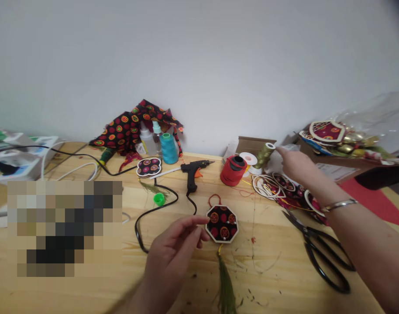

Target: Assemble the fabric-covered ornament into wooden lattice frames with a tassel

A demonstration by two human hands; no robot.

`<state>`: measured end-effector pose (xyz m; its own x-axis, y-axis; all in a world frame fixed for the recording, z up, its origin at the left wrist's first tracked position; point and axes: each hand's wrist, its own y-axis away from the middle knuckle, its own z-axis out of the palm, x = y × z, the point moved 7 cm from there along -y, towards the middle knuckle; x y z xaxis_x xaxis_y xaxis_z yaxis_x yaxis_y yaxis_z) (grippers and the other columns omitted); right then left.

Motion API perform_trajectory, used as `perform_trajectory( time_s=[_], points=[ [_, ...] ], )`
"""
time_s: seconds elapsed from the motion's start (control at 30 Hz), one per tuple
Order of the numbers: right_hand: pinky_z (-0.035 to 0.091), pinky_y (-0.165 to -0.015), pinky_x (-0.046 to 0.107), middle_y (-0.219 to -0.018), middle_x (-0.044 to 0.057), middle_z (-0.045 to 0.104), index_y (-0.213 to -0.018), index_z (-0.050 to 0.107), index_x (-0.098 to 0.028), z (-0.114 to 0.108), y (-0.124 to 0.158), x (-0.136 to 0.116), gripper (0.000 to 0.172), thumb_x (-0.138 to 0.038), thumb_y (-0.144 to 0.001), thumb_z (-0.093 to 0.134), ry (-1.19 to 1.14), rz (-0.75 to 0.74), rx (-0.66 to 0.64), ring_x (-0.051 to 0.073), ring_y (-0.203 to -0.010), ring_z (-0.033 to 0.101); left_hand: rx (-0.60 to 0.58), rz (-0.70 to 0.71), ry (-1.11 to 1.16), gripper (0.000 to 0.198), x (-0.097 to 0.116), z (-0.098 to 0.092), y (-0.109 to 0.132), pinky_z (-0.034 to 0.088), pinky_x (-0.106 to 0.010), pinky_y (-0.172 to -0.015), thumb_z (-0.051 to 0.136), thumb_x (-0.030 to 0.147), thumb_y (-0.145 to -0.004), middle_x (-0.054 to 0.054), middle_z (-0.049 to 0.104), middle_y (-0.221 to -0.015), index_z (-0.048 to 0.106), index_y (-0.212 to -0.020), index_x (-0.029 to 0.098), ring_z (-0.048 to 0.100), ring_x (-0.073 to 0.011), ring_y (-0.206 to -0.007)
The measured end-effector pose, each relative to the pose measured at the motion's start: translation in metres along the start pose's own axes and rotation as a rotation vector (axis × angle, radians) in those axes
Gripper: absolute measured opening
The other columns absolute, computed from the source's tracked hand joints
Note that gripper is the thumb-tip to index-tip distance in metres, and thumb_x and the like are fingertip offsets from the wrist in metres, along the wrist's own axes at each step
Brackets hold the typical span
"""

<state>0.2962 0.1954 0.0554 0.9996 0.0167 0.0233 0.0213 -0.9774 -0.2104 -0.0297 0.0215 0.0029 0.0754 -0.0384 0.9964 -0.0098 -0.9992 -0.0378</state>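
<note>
The octagonal dark patterned-fabric pendant in a pale wooden frame (222, 223) lay on the light wooden bench (278, 279), its olive-green thread tassel (226, 283) extending along its near side. The hands were apart. The left hand (176, 250), loosely curled, had its fingertips at the pendant's left edge; a pinch could not be confirmed. The right hand (296, 165) extended a finger to the olive-green thread spool (263, 155), beyond and right of the pendant; contact could not be confirmed. That spool's long axis tilted rightward, toward the nearer right hand. The red thread spool (230, 174) stood beyond the pendant; the black-handled metal scissors (304, 231) lay to its right.
</note>
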Motion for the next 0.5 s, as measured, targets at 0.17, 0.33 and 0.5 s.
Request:
perform_trajectory(
  time_s=[0.17,0.33,0.5],
  points=[
    [0.045,-0.075,0.036,-0.089,0.015,0.07,-0.12,0.06,-0.011,-0.046,0.033,-0.009,0.037,-0.006,-0.085,0.052,-0.156,0.083,0.128,0.026,-0.086,0.065,0.04,-0.061,0.047,0.018,-0.002,-0.002,-0.004,0.052,-0.017,-0.059,0.059,0.024,-0.083,0.001,0.071,-0.068,0.069,-0.098,0.02,0.062,-0.0094,-0.06],
    [0.044,-0.047,0.026,-0.073,0.002,0.068,-0.11,0.064,-0.021,-0.035,0.097,-0.091,0.035,-0.025,-0.076,0.065,-1.096,0.061,-0.142,0.013,-0.05,0.058,-0.013,-0.117,0.092,0.014,0.001,0.01,-0.011,0.051,-0.016,-0.052,0.063,0.019,-0.079,0.003,0.07,-0.063,0.072,-0.09,0.021,0.061,-0.0087,-0.053],
    [0.037,-0.042,0.018,-0.063,-0.002,0.067,-0.102,0.065,-0.017,0.009,0.148,-0.17,0.04,-0.018,-0.063,0.075,-1.714,0.251,-0.574,0.008,-0.047,0.055,-0.126,0.197,0.018,0.031,0.025,0.027,-0.017,0.054,-0.016,-0.071,0.07,0.01,-0.073,0.004,0.07,-0.089,0.075,-0.093,0.033,0.066,-0.0105,-0.082]
  ],
)
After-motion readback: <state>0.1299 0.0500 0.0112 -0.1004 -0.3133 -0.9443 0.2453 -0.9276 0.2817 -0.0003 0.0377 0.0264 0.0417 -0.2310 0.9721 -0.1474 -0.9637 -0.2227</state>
